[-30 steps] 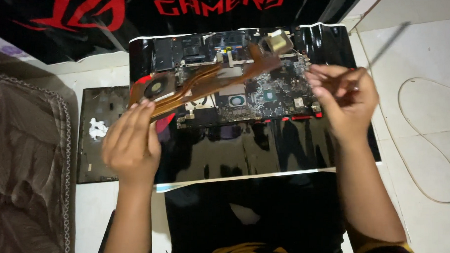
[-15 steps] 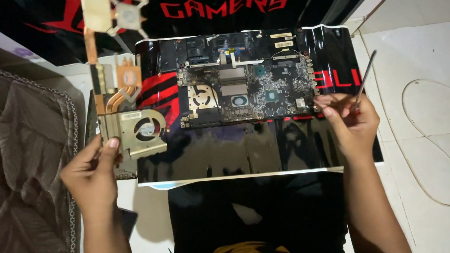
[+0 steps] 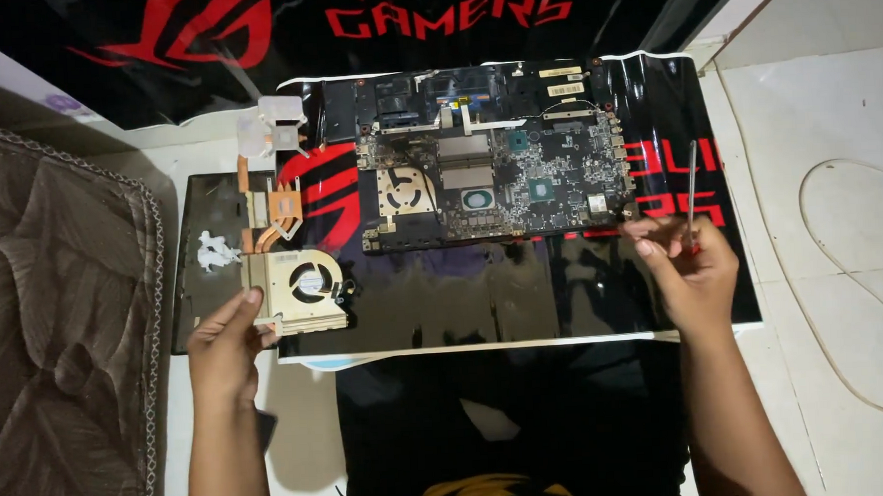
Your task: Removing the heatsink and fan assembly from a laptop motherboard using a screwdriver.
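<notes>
A bare laptop motherboard (image 3: pixel 517 182) lies on a glossy black mat with red graphics (image 3: pixel 560 293). To its left rests a detached cooling assembly (image 3: pixel 296 282): a gold fan, copper heat pipes and a second pale fan farther up. My left hand (image 3: pixel 225 348) pinches the gold fan's lower left corner. My right hand (image 3: pixel 692 273) sits at the board's lower right corner and grips a thin screwdriver (image 3: pixel 692 185) that points away from me.
A dark laptop cover (image 3: pixel 194 306) with a small pale heap of screws (image 3: pixel 215 251) lies left of the mat. A brown quilted mattress (image 3: pixel 62 320) borders the left. A white cable (image 3: pixel 854 292) loops on the tiled floor at right. My dark lap (image 3: pixel 507 432) is below.
My left hand lifted the cooling assembly off the motherboard, carried it left and laid it down on the mat's left edge. My right hand stayed near the board's lower right corner with the screwdriver.
</notes>
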